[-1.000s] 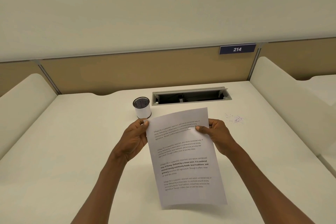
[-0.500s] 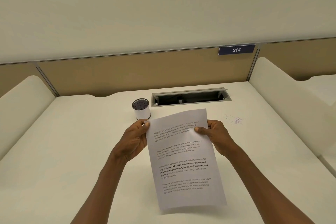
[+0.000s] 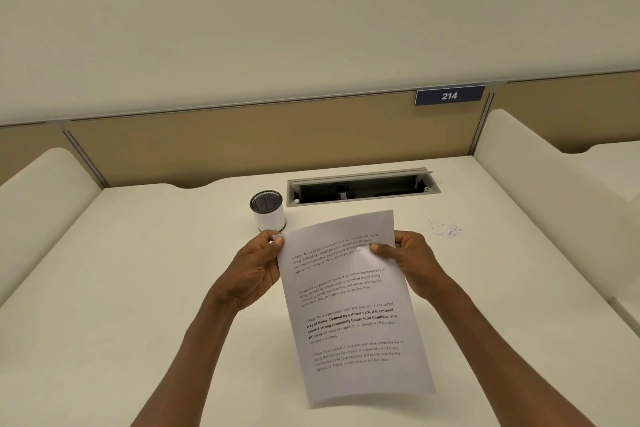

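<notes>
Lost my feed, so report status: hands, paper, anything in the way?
Hands: left hand and right hand pinch the paper near its top. Held off the desk, print up. A cup beyond it, not blocking.

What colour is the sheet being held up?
The sheet is white with four blocks of black print, some in bold; the head view shows it.

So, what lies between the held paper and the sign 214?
In the head view, the open cable slot in the desk lies between the paper and the sign 214, then a stretch of tan panel.
</notes>
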A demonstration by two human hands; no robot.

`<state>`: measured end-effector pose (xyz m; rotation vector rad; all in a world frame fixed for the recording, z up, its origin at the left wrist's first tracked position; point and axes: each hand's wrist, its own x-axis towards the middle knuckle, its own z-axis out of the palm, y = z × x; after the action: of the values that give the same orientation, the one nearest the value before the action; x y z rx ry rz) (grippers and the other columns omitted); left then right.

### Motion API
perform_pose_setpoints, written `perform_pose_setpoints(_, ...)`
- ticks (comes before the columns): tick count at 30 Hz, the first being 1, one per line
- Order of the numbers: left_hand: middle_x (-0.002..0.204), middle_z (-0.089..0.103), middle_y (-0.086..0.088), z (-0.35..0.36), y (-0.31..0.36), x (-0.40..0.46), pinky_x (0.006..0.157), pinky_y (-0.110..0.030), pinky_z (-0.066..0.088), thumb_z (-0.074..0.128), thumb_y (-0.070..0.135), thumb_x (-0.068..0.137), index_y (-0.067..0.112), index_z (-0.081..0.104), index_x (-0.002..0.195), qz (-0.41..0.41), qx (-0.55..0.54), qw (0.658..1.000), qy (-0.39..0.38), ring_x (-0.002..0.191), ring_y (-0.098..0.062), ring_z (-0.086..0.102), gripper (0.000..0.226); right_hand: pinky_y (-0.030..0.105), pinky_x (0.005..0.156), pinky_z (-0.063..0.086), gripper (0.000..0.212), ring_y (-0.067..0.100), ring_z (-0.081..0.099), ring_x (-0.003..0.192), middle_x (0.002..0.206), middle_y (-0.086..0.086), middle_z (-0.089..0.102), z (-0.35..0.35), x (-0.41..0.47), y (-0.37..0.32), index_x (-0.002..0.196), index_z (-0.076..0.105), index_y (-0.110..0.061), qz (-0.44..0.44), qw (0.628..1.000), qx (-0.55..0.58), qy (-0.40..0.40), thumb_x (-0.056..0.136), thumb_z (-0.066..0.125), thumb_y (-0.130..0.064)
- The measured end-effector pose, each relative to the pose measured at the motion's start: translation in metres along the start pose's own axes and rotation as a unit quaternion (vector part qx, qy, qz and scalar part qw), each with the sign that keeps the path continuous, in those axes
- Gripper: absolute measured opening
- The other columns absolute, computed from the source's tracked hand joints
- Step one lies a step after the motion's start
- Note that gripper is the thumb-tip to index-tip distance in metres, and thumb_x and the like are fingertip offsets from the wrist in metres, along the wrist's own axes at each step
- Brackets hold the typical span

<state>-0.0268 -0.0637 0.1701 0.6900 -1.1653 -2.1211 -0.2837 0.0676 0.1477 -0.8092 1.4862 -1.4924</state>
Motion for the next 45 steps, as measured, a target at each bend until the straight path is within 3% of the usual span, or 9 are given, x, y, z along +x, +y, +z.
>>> perform_pose_setpoints(8, 0.103, 0.069, -0.02, -0.005, 0.006, 0.003, 0.083, -0.031, 0.06, 0.039, 0.007, 0.104, 0.0, 0.053, 0.096, 0.012, 0.024, 1.0, 0.014, 0.092, -0.023, 0.069, 0.018, 0.027, 0.063, 0.057, 0.021, 0.025, 0.074, 0.079, 0.096, 0.004, 0.077, 0.004, 0.006, 0.0, 0.104, 0.072, -0.009, -0.009, 1.0, -0.011, -0.007, 0.083, 0.073, -0.008)
perform_pose_setpoints(11, 0.095, 0.071, -0.017, -0.007, 0.007, 0.006, 0.081, -0.029, 0.06, 0.048, 0.012, 0.096, 0.001, 0.053, 0.094, 0.022, 0.045, 0.999, 0.02, 0.087, -0.021, 0.07, 0.013, 0.031, 0.067, 0.059, 0.022, 0.029, 0.073, 0.082, 0.097, 0.006, 0.076, 0.003, 0.008, 0.003, 0.104, 0.072, -0.007, -0.007, 1.0, -0.009, -0.005, 0.082, 0.073, -0.009)
perform_pose_setpoints(17, 0.094, 0.068, -0.015, -0.01, 0.009, 0.015, 0.082, -0.028, 0.058, 0.041, 0.007, 0.105, 0.003, 0.054, 0.094, 0.02, 0.108, 0.993, 0.038, 0.089, -0.021, 0.065, 0.017, 0.039, 0.076, 0.06, 0.025, 0.031, 0.073, 0.085, 0.1, 0.008, 0.076, -0.002, 0.012, 0.001, 0.107, 0.071, -0.006, -0.015, 1.0, -0.022, -0.003, 0.083, 0.074, -0.011)
perform_pose_setpoints(22, 0.093, 0.066, -0.014, -0.005, 0.012, 0.022, 0.089, -0.037, 0.05, 0.045, 0.007, 0.105, 0.005, 0.054, 0.093, 0.029, 0.152, 0.986, 0.058, 0.088, -0.024, 0.06, 0.015, 0.042, 0.077, 0.06, 0.025, 0.033, 0.073, 0.086, 0.099, 0.009, 0.076, -0.005, 0.01, 0.002, 0.106, 0.071, -0.005, -0.013, 1.0, -0.013, 0.012, 0.082, 0.074, -0.011)
perform_pose_setpoints(26, 0.094, 0.067, -0.013, 0.002, 0.016, 0.021, 0.094, -0.041, 0.052, 0.053, 0.004, 0.101, 0.005, 0.058, 0.093, 0.05, 0.183, 0.979, 0.075, 0.09, -0.024, 0.063, 0.01, 0.042, 0.078, 0.06, 0.026, 0.033, 0.073, 0.086, 0.1, 0.008, 0.075, -0.008, 0.006, 0.001, 0.107, 0.071, -0.006, -0.016, 0.999, -0.01, 0.026, 0.082, 0.075, -0.011)
perform_pose_setpoints(30, 0.092, 0.073, -0.011, 0.008, 0.022, 0.021, 0.089, -0.035, 0.059, 0.061, 0.003, 0.096, 0.004, 0.065, 0.095, 0.06, 0.197, 0.974, 0.094, 0.089, -0.021, 0.069, 0.004, 0.042, 0.076, 0.06, 0.026, 0.032, 0.073, 0.085, 0.099, 0.008, 0.076, -0.013, 0.001, -0.004, 0.106, 0.071, -0.006, -0.021, 0.999, -0.003, 0.032, 0.081, 0.076, -0.011)
perform_pose_setpoints(36, 0.091, 0.075, -0.009, 0.015, 0.03, 0.018, 0.075, -0.025, 0.058, 0.062, 0.006, 0.096, 0.005, 0.064, 0.099, 0.027, 0.179, 0.98, 0.086, 0.088, -0.02, 0.07, 0.004, 0.036, 0.07, 0.06, 0.026, 0.03, 0.074, 0.081, 0.098, 0.005, 0.076, -0.017, -0.006, -0.011, 0.107, 0.071, -0.008, -0.03, 0.999, 0.0, 0.037, 0.082, 0.075, -0.013)
perform_pose_setpoints(40, 0.097, 0.074, -0.013, 0.02, 0.031, 0.016, 0.076, -0.025, 0.059, 0.059, 0.002, 0.097, 0.003, 0.065, 0.107, 0.035, 0.137, 0.985, 0.095, 0.089, -0.021, 0.07, 0.012, 0.041, 0.075, 0.06, 0.027, 0.032, 0.073, 0.083, 0.101, 0.006, 0.076, -0.016, -0.01, -0.012, 0.109, 0.07, -0.007, -0.032, 0.999, 0.006, 0.036, 0.082, 0.075, -0.014)
perform_pose_setpoints(45, 0.096, 0.074, -0.009, 0.029, 0.03, 0.011, 0.078, -0.03, 0.057, 0.057, 0.004, 0.099, 0.006, 0.065, 0.107, 0.052, 0.133, 0.983, 0.113, 0.087, -0.022, 0.07, 0.011, 0.035, 0.069, 0.06, 0.026, 0.029, 0.074, 0.082, 0.1, 0.005, 0.076, -0.015, -0.015, -0.017, 0.109, 0.07, -0.009, -0.044, 0.999, 0.013, 0.026, 0.084, 0.073, -0.014)
